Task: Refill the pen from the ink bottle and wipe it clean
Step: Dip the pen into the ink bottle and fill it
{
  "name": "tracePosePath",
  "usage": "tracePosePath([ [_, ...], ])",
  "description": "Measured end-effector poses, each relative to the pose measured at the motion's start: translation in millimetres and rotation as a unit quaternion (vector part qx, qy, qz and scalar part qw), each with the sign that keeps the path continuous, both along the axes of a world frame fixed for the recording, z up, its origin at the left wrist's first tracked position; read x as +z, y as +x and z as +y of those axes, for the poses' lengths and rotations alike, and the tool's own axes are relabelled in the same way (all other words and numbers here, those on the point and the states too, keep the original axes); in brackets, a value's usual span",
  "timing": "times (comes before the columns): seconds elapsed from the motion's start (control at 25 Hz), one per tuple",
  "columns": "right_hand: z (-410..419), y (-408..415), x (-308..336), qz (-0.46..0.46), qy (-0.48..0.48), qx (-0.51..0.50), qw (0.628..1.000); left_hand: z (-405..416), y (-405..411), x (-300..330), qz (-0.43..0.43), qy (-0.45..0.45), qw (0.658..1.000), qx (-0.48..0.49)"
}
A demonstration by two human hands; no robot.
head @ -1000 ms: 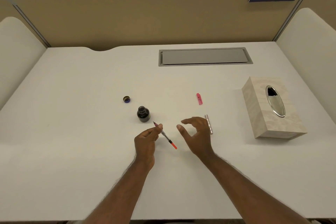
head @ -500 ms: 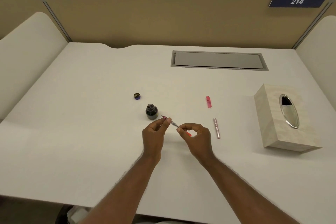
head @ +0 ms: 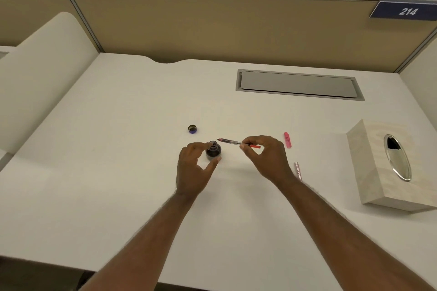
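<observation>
Just left of the right-hand grip, the pen [head: 233, 142] is held out level, its nib pointed at the mouth of the ink bottle [head: 213, 151] and hanging just short of it. The pen is pinched near its red tail end by the thumb and fingertips of the right hand [head: 264, 157]; the grip is closed tight on the barrel, the other fingers curled loosely behind. The left hand [head: 192, 170] is curved around the bottle with forefinger near the rim and thumb at the base; whether the glass is actually touched cannot be told, so that grip reads as half open and holding nothing for certain.

Now the risks. The bottle is uncapped, its cap [head: 192, 129] lying beyond the left grip, well apart. If the bottle is not steadied before the nib is lowered, it could be tipped by a nudge from the pen and ink spilled over the pale surface [head: 118, 172]. The pen is held far back from the nib, so the tip may wobble and be knocked against the rim rather than dropped cleanly through the narrow mouth. Drips are likely to be carried across the surface afterwards, since the tissue box [head: 378, 163] sits far to the right of the right grip. The pink pen part [head: 287, 140] and the slim barrel [head: 298, 171] lie close beside the right wrist and could be swept aside.
</observation>
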State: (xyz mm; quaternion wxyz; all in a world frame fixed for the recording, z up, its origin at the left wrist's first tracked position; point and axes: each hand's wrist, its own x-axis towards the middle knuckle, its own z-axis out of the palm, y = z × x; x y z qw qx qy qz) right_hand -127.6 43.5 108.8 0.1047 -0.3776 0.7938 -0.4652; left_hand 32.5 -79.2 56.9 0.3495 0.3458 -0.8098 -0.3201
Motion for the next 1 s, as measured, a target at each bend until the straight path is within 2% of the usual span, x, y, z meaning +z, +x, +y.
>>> tracePosePath([
  [0.4, -31, -2, 7, 0.065, 0.082, -0.002, 0.995, -52, -24, -19, -0.009, 0.031, 0.994, -0.1],
  [0.6, -38, -2, 11, 0.128, 0.14, 0.032, 0.981, -56, -27, -26, 0.006, 0.035, 0.993, -0.114],
  [1.0, -61, -1, 16, 0.195, 0.214, 0.064, 0.955, -54, -38, -29, 0.046, 0.04, 0.991, -0.12],
])
